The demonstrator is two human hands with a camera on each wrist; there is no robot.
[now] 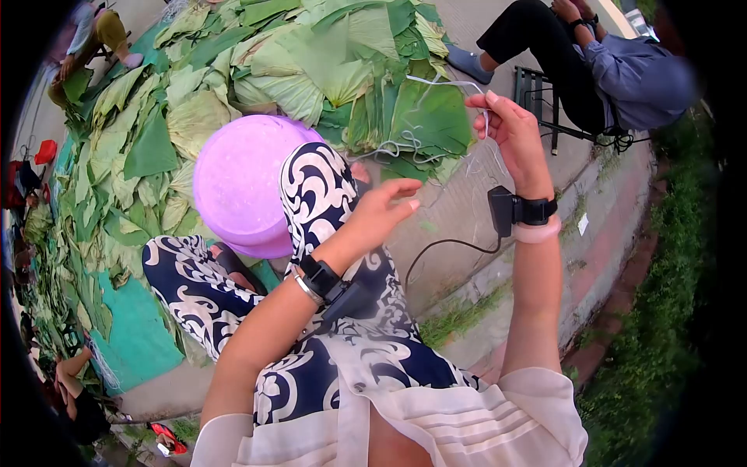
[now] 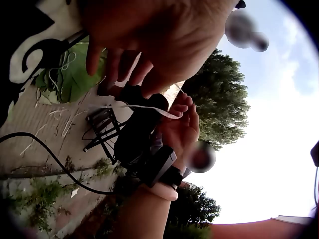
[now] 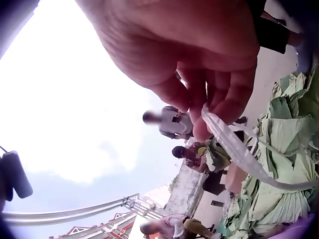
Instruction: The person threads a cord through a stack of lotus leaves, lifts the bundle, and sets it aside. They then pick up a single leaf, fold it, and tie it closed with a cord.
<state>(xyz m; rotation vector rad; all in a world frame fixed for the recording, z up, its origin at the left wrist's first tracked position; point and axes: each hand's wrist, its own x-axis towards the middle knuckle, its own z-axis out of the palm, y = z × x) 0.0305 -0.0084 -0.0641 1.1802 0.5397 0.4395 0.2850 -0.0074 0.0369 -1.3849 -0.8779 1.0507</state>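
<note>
right hand (image 1: 516,148): fingers pinch white strip (image 3: 240,152) | left hand (image 1: 379,212): fingers apart | 1 purple tub (image 1: 237,187)

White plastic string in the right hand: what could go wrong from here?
The white plastic string might slip: the right hand appears to pinch it only at the fingertips, and the left hand shows no visible grip on it.
Its thin, loose strands hang near the black wrist camera and its black cable, so they could tangle or snag there.
</note>
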